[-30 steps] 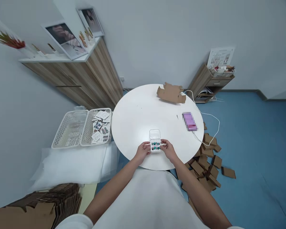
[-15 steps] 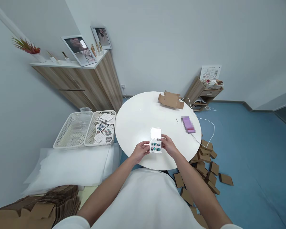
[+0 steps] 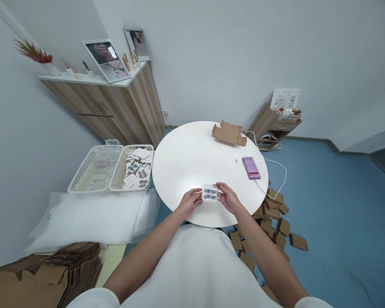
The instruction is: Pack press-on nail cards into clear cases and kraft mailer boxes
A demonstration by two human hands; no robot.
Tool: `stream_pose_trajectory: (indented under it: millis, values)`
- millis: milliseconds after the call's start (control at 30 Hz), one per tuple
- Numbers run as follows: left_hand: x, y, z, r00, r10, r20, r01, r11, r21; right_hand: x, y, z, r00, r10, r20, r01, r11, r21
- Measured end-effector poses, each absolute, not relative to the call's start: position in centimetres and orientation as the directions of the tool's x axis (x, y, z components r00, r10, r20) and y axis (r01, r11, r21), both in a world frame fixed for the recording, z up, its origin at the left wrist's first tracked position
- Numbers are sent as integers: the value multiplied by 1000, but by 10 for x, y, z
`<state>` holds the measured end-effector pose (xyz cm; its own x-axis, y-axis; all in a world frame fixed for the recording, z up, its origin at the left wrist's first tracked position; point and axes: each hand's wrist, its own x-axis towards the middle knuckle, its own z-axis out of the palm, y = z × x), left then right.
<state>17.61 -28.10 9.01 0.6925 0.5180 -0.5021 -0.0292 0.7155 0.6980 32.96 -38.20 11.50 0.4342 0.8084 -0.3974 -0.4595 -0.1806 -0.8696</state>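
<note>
A small clear plastic case (image 3: pixel 209 193) of press-on nails, its lid down, is held between my two hands above the near part of the round white table (image 3: pixel 179 162). Two rows of patterned nails show through the lid. My left hand (image 3: pixel 190 202) grips the case's left edge with thumb and fingers. On the opposite edge, my right hand (image 3: pixel 227 196) pinches it, its fingers reaching the upper right corner.
An unfolded brown cardboard box (image 3: pixel 229 133) and a purple pixelated object (image 3: pixel 251 168) with a white cable lie on the table. Left of it stand a basket of nail cards (image 3: pixel 136 169) and a basket of clear cases (image 3: pixel 98 171). Small cardboard boxes (image 3: pixel 298 242) litter the floor at right.
The case's lid, raised half a second ago, has swung down over the nails. Both hands keep hold of the sides. The view has shifted slightly.
</note>
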Motion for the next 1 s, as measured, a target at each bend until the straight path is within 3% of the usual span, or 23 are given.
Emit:
stream_pose_trajectory:
  millis: [133, 333, 500, 667, 800, 1000]
  values:
    - [182, -287, 93, 685, 543, -486, -52, 701, 711, 337, -383, 113, 447, 807, -386, -430, -184, -884]
    - [192, -303, 91, 624, 548, -557, 121, 636, 762, 346, -394, 103, 446, 789, -423, -450, -211, -868]
    - [196, -317, 86, 538, 617, -575, 101, 630, 770, 346, -410, 90, 343, 787, -513, -492, -315, -812]
    - [195, -321, 75, 440, 687, -578, 73, 615, 785, 342, -403, 77, 398, 751, -527, -451, -341, -825]
    - [189, -310, 64, 354, 779, -517, 69, 530, 845, 333, -375, 71, 386, 756, -529, -406, -376, -833]
    - [161, -266, 58, 277, 892, -358, 216, 305, 927, 296, -318, 62, 431, 769, -472, -300, -371, -879]
